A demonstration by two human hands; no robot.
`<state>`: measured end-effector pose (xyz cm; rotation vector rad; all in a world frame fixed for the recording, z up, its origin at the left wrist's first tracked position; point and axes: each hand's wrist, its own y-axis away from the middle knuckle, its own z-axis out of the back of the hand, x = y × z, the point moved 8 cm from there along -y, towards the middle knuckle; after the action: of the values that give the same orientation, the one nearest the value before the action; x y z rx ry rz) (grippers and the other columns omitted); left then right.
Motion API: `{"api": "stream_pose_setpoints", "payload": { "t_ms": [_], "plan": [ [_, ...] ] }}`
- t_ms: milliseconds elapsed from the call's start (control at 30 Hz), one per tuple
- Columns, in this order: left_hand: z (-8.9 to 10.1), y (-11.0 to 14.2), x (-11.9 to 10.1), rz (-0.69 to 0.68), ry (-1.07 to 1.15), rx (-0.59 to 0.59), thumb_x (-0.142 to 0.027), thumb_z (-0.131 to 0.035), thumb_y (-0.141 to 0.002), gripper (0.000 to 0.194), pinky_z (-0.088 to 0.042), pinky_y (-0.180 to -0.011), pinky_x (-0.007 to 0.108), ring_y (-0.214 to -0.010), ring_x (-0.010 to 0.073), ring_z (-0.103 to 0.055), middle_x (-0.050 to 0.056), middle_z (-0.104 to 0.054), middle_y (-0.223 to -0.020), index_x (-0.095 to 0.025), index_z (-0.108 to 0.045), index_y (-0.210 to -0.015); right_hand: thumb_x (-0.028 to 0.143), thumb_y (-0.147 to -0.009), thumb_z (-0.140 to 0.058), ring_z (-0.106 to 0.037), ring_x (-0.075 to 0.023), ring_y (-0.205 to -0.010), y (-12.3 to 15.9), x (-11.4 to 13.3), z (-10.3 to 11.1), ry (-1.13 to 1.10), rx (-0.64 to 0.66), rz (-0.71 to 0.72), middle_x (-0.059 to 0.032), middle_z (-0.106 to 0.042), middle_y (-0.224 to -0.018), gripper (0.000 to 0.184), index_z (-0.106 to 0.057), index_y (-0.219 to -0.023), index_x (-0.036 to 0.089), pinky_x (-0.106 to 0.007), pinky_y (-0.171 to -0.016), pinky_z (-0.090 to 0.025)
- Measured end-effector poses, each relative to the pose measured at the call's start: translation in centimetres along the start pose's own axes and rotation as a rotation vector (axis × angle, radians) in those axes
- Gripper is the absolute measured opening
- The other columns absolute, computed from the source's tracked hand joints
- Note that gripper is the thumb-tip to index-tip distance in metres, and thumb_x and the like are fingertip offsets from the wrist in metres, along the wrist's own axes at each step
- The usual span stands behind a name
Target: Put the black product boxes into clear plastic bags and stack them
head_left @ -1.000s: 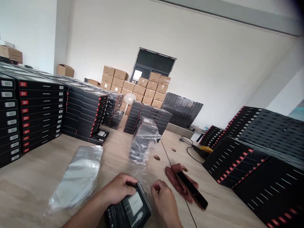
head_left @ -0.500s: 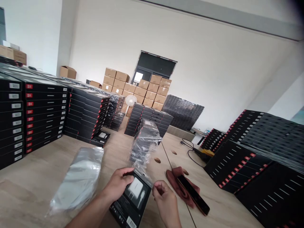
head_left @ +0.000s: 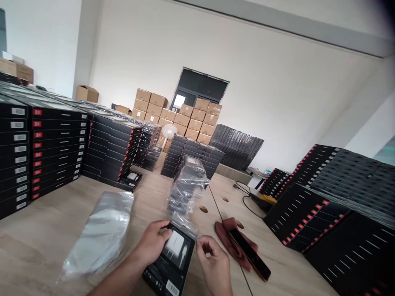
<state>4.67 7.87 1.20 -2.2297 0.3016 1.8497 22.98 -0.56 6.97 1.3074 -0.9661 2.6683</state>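
My left hand [head_left: 153, 242] is closed on the left edge of a black charger box [head_left: 171, 263], its thumb on the front. White pictures of a charger and cable are on the box face. A clear plastic bag [head_left: 182, 222] sticks out past the box's far end. My right hand [head_left: 213, 261] is closed in a pinch at the upper right corner, where the plastic's edge seems to lie between thumb and forefinger. Flat clear bags [head_left: 98, 234] lie in a pile to the left. Beyond the box stands a stack of bagged boxes [head_left: 189, 183].
Stacks of black boxes [head_left: 58, 144] line the left side, and more black boxes [head_left: 308, 218] fill the right. A phone [head_left: 249, 255] rests on a dark red cloth [head_left: 230, 238]. A black cable [head_left: 247, 197], a fan [head_left: 169, 131] and brown cartons [head_left: 193, 123] are farther back.
The box has tilted slightly, and the clear plastic at its far end shows more spread out. Both hands keep nearly the same places; the camera view has shifted slightly.
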Motion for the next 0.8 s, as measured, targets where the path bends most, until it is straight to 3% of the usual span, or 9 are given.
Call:
{"api": "stream_pose_setpoints", "payload": {
  "t_ms": [100,200,300,400,500,633,800],
  "plan": [
    [-0.2,0.2,-0.8,-0.051,-0.017,-0.001,-0.038,-0.061,-0.073,0.044,-0.047,-0.076,0.030,-0.085,0.0229,-0.063,0.008,-0.070,-0.095,-0.012,-0.066,-0.107,0.045,-0.074,-0.064,-0.051,-0.0149,-0.057,0.0,0.1,-0.5,-0.117,0.039,-0.052,-0.0005,-0.057,-0.061,0.027,-0.061,-0.068,0.019,-0.023,-0.055,-0.043],
    [-0.6,0.9,-2.3,-0.142,-0.024,-0.003,-0.037,-0.056,-0.079,0.040,-0.046,-0.065,0.027,-0.071,0.0179,-0.062,0.006,-0.070,-0.086,-0.013,-0.059,-0.112,0.050,-0.076,-0.061,-0.051,-0.0153,-0.061,0.0,-0.4,-0.8,-0.317,0.030,-0.207,-0.0023,-0.059,-0.071,0.032,-0.062,-0.070,0.019,-0.023,-0.050,-0.043],
    [-1.4,2.1,-4.4,-0.254,0.082,0.048,-0.031,-0.056,-0.082,0.030,-0.048,-0.070,0.027,-0.078,0.0172,-0.062,0.006,-0.069,-0.090,-0.015,-0.057,-0.107,0.049,-0.076,-0.063,-0.049,-0.0138,-0.058,0.2,-0.9,-0.8,-0.494,0.014,-0.310,-0.0010,-0.058,-0.070,0.032,-0.060,-0.069,0.018,-0.023,-0.049,-0.042],
    [-2.1,2.7,-5.9,-0.308,0.199,0.114,-0.022,-0.066,-0.074,0.024,-0.047,-0.080,0.028,-0.088,0.0188,-0.062,0.007,-0.068,-0.096,-0.016,-0.057,-0.096,0.042,-0.072,-0.071,-0.047,-0.0115,-0.055,0.0,-0.6,0.2,-0.583,-0.043,-0.268,0.0040,-0.052,-0.060,0.028,-0.054,-0.065,0.020,-0.022,-0.053,-0.042],
    [-1.8,2.5,-6.2,-0.296,0.265,0.111,-0.018,-0.070,-0.068,0.035,-0.047,-0.082,0.028,-0.089,0.0184,-0.062,0.006,-0.067,-0.096,-0.017,-0.056,-0.100,0.037,-0.067,-0.076,-0.054,-0.0133,-0.066,-0.4,0.2,1.0,-0.593,-0.059,-0.187,0.0031,-0.058,-0.071,0.025,-0.057,-0.075,0.022,-0.022,-0.062,-0.045],
    [-1.3,1.6,-5.6,-0.234,0.223,0.147,-0.021,-0.070,-0.067,0.026,-0.045,-0.076,0.025,-0.081,0.0155,-0.059,0.003,-0.065,-0.087,-0.016,-0.059,-0.090,0.037,-0.064,-0.078,-0.061,-0.0219,-0.087,-0.6,1.8,0.4,-0.516,0.133,-0.165,-0.0045,-0.066,-0.090,0.039,-0.063,-0.096,0.022,-0.031,-0.078,-0.049],
    [-0.5,1.2,-4.7,-0.143,-0.023,0.265,-0.022,-0.074,-0.061,0.023,-0.037,-0.066,0.022,-0.070,0.0115,-0.050,-0.002,-0.060,-0.075,-0.014,-0.062,-0.078,0.036,-0.071,-0.071,-0.060,-0.0220,-0.082,0.2,3.3,-0.7,-0.346,0.407,-0.168,-0.0045,-0.066,-0.086,0.027,-0.065,-0.092,0.020,-0.036,-0.082,-0.047]
  ]
}}
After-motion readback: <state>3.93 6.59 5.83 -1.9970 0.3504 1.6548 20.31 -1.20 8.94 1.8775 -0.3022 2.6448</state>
